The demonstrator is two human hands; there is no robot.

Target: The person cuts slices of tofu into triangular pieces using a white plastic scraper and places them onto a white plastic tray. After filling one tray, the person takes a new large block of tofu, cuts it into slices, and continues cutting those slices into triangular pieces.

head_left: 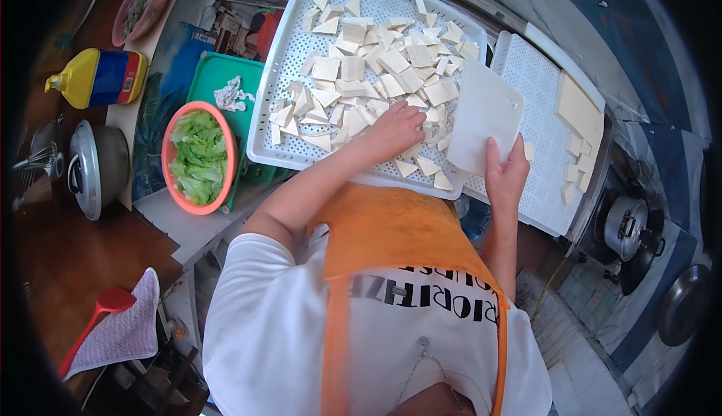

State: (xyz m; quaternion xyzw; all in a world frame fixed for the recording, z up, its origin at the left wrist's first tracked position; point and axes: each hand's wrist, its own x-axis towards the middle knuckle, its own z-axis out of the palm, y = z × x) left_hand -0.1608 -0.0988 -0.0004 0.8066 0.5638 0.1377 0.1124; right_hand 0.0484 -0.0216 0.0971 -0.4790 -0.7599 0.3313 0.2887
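White tofu pieces (352, 68), cut in triangles and blocks, lie heaped in a large white perforated tray (262, 126). My left hand (398, 128) reaches into the heap's near side, its fingers curled down among the pieces. Its fingertips are partly hidden, so how firmly it grips is unclear. My right hand (508, 171) is closed on the lower edge of a thin white plastic board (487, 111), thumb on its face. The board stands tilted over the tray's right side, beside the tofu. A second white perforated tray (538, 92) to the right holds a tofu slab (579, 111) and several small blocks.
Left of the trays, an orange bowl of lettuce (198, 162) stands by a green tray (207, 77) with a crumpled white cloth (234, 95). Farther left are a yellow-capped jug (101, 77) and a lidded pot (101, 169). Pots (626, 226) stand at the right.
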